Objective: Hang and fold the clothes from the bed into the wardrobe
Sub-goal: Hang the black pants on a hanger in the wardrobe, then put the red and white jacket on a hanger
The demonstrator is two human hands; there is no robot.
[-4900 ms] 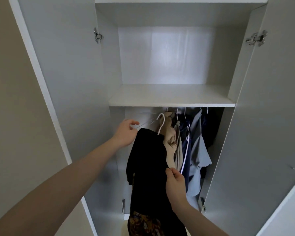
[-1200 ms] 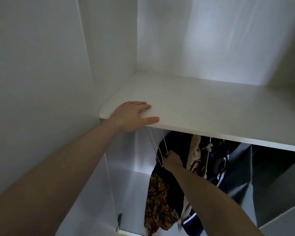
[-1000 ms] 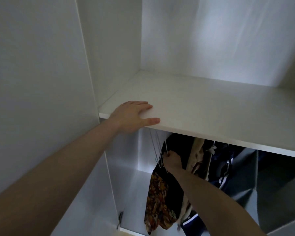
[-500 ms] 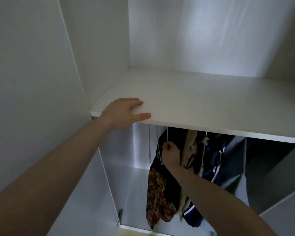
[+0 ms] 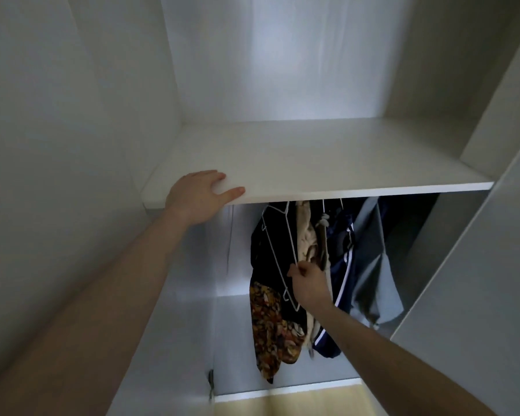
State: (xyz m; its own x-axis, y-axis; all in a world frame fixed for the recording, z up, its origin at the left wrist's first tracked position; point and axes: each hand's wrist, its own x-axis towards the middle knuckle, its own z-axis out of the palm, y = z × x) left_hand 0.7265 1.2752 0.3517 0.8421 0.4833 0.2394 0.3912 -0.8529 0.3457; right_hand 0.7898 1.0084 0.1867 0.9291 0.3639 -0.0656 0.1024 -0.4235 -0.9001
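Note:
I look into the white wardrobe from close up. My left hand rests flat on the front edge of the white shelf, fingers straight. Below the shelf my right hand pinches the thin white wire hanger that carries a black garment with an orange floral lower part. The hanger's hook goes up behind the shelf edge, where the rail is hidden. Right of it hang a beige garment, a navy one with white stripes and a grey one.
The wardrobe's left side wall stands close beside my left arm, and an open door is on the right. A door hinge shows low on the left. A strip of yellowish floor lies below.
My right hand has slid down the wire hanger from near its neck to lower on the frame. The view has shifted, showing more of the hanging space. My left hand stays on the shelf.

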